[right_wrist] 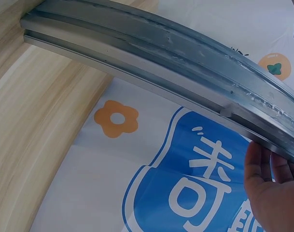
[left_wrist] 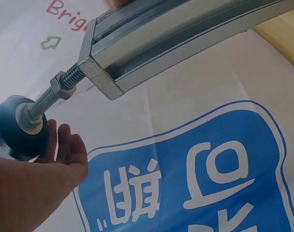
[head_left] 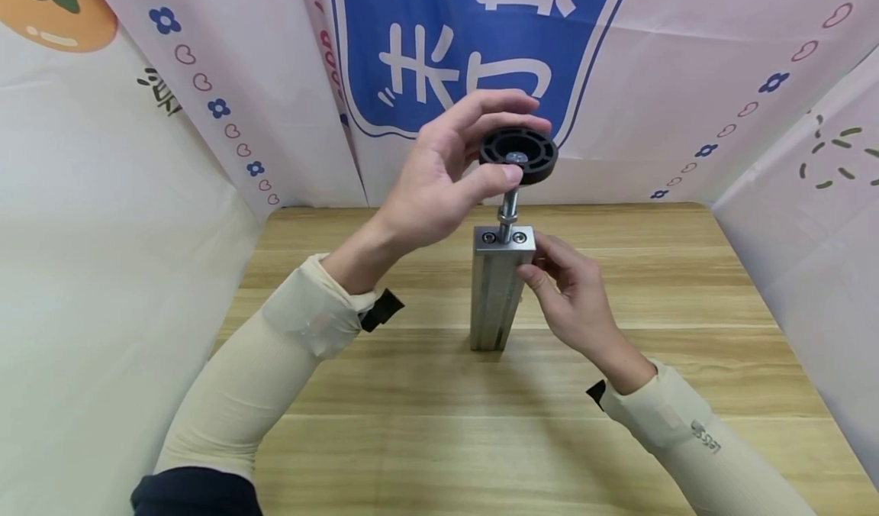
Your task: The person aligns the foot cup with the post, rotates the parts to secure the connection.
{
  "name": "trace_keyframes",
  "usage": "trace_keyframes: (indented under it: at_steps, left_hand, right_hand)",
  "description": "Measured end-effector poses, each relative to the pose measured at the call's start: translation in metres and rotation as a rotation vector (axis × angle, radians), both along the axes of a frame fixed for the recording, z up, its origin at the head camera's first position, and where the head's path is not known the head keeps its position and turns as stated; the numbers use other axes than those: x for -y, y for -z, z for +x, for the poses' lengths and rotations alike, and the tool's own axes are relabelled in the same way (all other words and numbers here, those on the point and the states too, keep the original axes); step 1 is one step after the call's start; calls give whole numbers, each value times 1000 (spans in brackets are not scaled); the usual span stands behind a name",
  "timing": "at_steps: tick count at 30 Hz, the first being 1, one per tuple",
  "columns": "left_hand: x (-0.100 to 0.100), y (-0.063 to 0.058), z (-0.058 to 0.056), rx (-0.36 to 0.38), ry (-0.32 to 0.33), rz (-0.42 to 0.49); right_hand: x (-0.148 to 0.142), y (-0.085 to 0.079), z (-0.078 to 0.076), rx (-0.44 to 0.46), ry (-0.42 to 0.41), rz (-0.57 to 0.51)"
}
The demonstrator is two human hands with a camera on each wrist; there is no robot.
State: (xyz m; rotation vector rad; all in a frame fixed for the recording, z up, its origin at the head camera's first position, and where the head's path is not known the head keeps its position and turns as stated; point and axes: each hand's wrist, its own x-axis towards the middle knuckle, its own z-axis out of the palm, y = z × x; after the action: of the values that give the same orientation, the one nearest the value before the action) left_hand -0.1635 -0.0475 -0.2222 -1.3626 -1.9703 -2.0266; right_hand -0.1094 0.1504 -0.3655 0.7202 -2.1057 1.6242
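An aluminium profile (head_left: pixel 493 295) stands upright on the wooden table, with a metal end plate (head_left: pixel 484 244) held by two screws on top. From the plate rises a threaded rod (left_wrist: pixel 43 104) carrying a hex nut (left_wrist: pixel 63 85). A round black levelling foot (head_left: pixel 544 166) caps the rod. My left hand (head_left: pixel 433 172) grips the foot's rim, thumb at the near side and fingers behind. Near the profile's upper end, my right hand (head_left: pixel 577 295) holds its right side between thumb and fingers. In the right wrist view, the fingers (right_wrist: pixel 255 164) lie against the profile's edge.
The wooden table (head_left: pixel 384 424) spreads around the profile. White printed cloth walls (head_left: pixel 123 272) enclose it at left, right and back. A blue printed panel (head_left: pixel 426 58) hangs behind the hands. Black wrist mounts sit on both sleeves.
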Motion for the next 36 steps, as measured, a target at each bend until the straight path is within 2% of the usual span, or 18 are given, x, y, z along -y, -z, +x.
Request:
trace_keyframes:
  at_steps: [4, 7, 14, 18, 28, 36]
  left_hand:
    - [0, 1, -1, -21, -18, -8]
    - [0, 0, 0, -35, -62, -25]
    - [-4, -4, 3, -92, -283, -118]
    - [-5, -4, 4, -110, -344, -133]
    - [-5, -1, 4, -131, -378, -131]
    - [-1, 0, 5, -138, -348, -78]
  right_hand:
    - [0, 0, 0, -2, -3, 2]
    - [0, 0, 0, -4, -8, -3]
    - [0, 0, 1, -2, -7, -9]
    - [0, 0, 1, -1, -6, -7]
    - [0, 1, 2, 8, 2, -5]
    - [1, 1, 2, 7, 6, -13]
